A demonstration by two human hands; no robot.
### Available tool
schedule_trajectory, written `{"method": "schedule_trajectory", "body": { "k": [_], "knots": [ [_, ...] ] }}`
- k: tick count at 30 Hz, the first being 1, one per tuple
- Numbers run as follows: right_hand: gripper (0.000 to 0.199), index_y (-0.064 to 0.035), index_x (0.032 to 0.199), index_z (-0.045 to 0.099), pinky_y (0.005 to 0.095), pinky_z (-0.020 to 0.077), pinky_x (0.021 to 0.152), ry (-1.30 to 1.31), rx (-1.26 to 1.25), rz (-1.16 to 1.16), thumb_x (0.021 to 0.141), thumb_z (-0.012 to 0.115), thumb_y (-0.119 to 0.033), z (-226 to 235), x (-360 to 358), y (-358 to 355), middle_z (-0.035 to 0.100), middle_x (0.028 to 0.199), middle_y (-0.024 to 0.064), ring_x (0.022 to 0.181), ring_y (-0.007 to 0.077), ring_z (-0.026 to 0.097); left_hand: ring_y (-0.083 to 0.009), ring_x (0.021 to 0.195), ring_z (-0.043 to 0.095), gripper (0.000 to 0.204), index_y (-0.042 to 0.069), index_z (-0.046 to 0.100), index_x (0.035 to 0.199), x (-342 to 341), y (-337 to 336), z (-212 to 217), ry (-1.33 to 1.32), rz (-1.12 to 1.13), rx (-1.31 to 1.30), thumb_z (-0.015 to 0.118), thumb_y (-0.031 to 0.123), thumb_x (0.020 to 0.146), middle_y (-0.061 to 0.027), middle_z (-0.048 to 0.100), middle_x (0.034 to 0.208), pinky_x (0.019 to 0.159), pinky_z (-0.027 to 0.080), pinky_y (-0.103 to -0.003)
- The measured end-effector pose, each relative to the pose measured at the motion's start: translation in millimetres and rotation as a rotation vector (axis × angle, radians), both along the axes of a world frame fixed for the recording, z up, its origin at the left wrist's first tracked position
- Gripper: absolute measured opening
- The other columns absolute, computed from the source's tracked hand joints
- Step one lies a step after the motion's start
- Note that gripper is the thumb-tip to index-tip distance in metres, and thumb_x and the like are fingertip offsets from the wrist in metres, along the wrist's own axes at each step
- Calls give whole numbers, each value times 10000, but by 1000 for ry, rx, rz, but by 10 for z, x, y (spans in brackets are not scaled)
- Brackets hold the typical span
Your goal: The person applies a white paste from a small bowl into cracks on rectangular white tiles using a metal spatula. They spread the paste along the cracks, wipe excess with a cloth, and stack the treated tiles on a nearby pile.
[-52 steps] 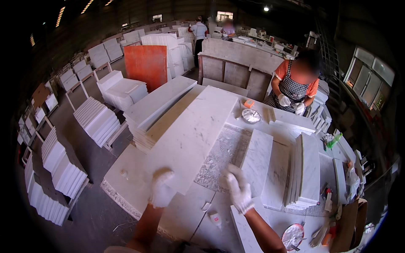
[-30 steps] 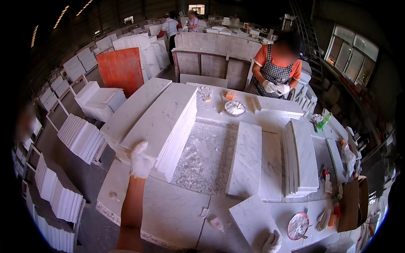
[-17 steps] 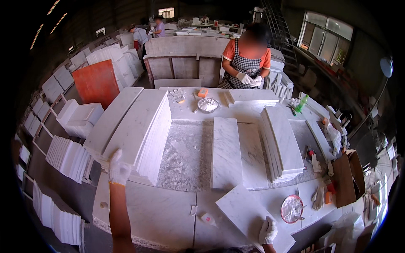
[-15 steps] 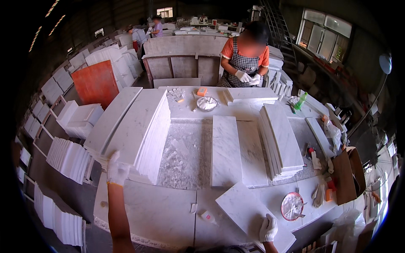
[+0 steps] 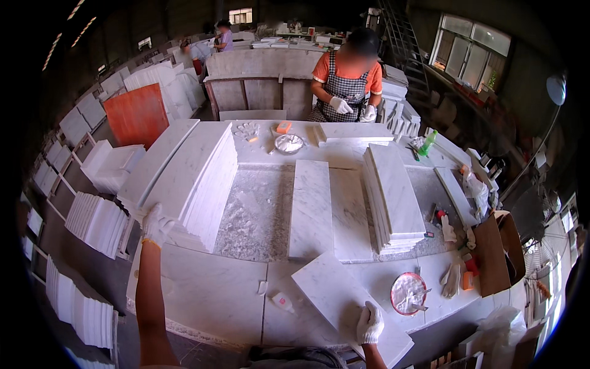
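My left hand [image 5: 157, 227], in a white knit glove, rests against the near end of a tall stack of white marble slabs [image 5: 184, 169], its fingers stretched upward. A loose grey-veined marble slab [image 5: 329, 292] lies at an angle over the table's near edge. My right hand [image 5: 370, 323], also gloved, is closed on that slab's right long edge; the fingertips on the far side are hidden. Beyond it, one long slab [image 5: 310, 209] lies beside another flat slab [image 5: 350, 212]. A lower slab stack [image 5: 394, 197] stands to their right.
A red-rimmed bowl of white paste [image 5: 409, 294] sits right of the loose slab, near a glove [image 5: 452, 280] and a cardboard box [image 5: 496, 258]. A small white bottle [image 5: 283, 301] lies in front. Across the table stands a co-worker [image 5: 347, 80] in a checked apron and white gloves.
The whole view has shifted, moving the table leftward and slightly up in the picture. Both my hands remain at the same slabs. The co-worker's hands have moved apart.
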State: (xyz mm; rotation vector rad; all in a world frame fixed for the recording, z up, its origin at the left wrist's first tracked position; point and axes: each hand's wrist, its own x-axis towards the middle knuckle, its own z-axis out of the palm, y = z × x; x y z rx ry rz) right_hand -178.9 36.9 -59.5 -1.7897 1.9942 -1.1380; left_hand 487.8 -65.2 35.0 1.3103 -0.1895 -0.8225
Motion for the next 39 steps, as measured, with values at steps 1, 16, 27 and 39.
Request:
{"method": "schedule_trajectory", "body": {
  "k": [1,16,27,39],
  "knots": [
    [179,-49,1060,685,417,533,831,-12,-23,7,934,576,-114,-20,3,-6,701,988,160,927,344,677,-276,997,605,595,13,523,1335,162,16,-61,-13,10,36,632,439,934,-108,613,1158,888,520,-443],
    [217,-73,1108,671,428,536,804,-27,29,108,897,625,-102,-120,-210,-22,691,1019,174,911,365,663,-53,595,531,233,44,644,1081,-1443,374,980,-807,38,16,600,254,992,18,574,730,503,422,-229],
    [397,-71,1192,643,476,444,1012,335,406,347,811,660,-182,347,-1266,1008,587,1271,134,1222,358,532,-299,1253,515,401,102,581,1262,-5098,877,-326,-1594,-1427,-13,644,270,903,-128,538,1370,996,439,-436],
    [567,15,1504,348,427,229,1192,-109,284,-232,994,484,-195,-480,-1504,1447,263,1582,255,1463,379,285,-316,1165,486,542,95,546,1235,-4297,-586,-1128,-2283,-526,-127,572,491,866,-118,538,1217,974,372,-490]
  ]
}}
